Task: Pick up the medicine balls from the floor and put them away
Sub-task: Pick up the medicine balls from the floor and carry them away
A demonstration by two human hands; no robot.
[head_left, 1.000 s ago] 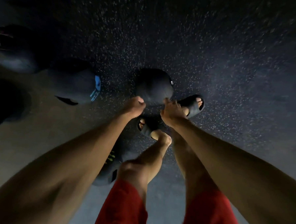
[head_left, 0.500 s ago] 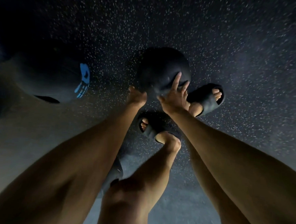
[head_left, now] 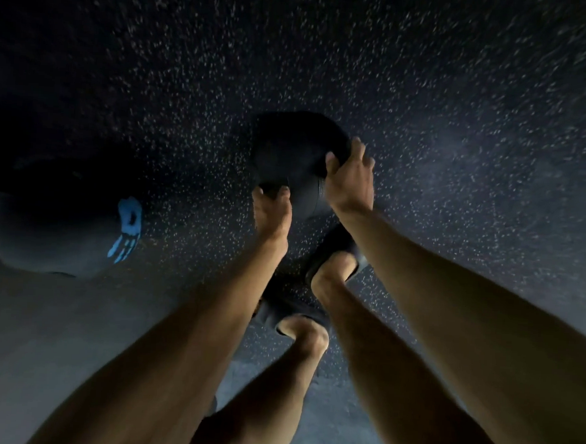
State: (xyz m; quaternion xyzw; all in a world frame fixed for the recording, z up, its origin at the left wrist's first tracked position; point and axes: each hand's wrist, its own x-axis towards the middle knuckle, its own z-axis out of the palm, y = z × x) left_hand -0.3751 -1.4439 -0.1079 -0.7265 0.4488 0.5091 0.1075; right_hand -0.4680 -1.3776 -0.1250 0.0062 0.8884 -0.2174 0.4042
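Speckled dark floor (head_left: 443, 121) behind a black ball (head_left: 288, 153) gripped by left hand (head_left: 272, 217) at its near edge and right hand (head_left: 350, 184) on its right, fingers (head_left: 358, 150) curled round it; blue-printed ball (head_left: 63, 233) well left

Right grip (head_left: 349, 180): half a second ago spread flat on the near face of the medicine ball (head_left: 295, 154); now moved to its right side, thumb on the near face, fingers curled round the far edge. Left grip (head_left: 271, 214): moved from beside the ball's lower-left edge to its lower edge, fingertips curled against it. Right sandal (head_left: 330, 254): toes earlier showed right of the ball, now covered by the right forearm.
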